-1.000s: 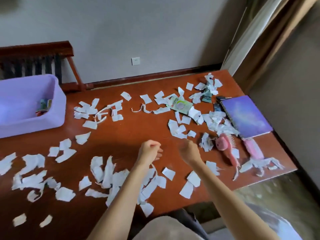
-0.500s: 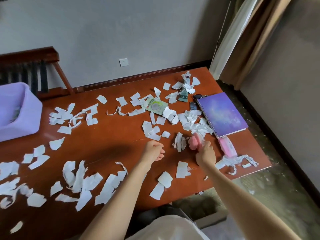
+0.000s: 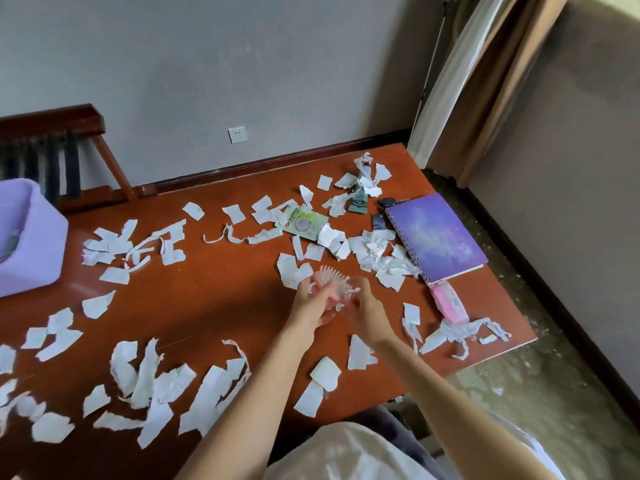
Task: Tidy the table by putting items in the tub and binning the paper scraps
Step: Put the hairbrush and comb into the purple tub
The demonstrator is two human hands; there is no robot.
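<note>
A pink hairbrush [image 3: 333, 284] with pale bristles is lifted just above the red-brown table [image 3: 214, 296], blurred by motion. My left hand [image 3: 308, 304] holds it from the left and my right hand [image 3: 365, 311] grips it from the right. White paper scraps [image 3: 149, 372] lie torn all over the table. The lilac tub [image 3: 38, 244] stands at the far left edge, partly cut off, with something small inside. A purple spiral notebook [image 3: 436, 233], a pink case [image 3: 448, 301], a green packet [image 3: 304, 221], a dark green sachet [image 3: 358, 200] and keys [image 3: 388, 201] lie to the right.
A dark wooden chair [image 3: 52, 133] stands behind the tub against the grey wall. A curtain [image 3: 485, 81] hangs at the back right corner. The table's right and near edges drop to a speckled floor [image 3: 540, 393]. No bin is in view.
My right hand reached to the pink hairbrush and lifted it off the table toward the middle. My left hand rose to meet it and now also holds it. The camera swung right.
</note>
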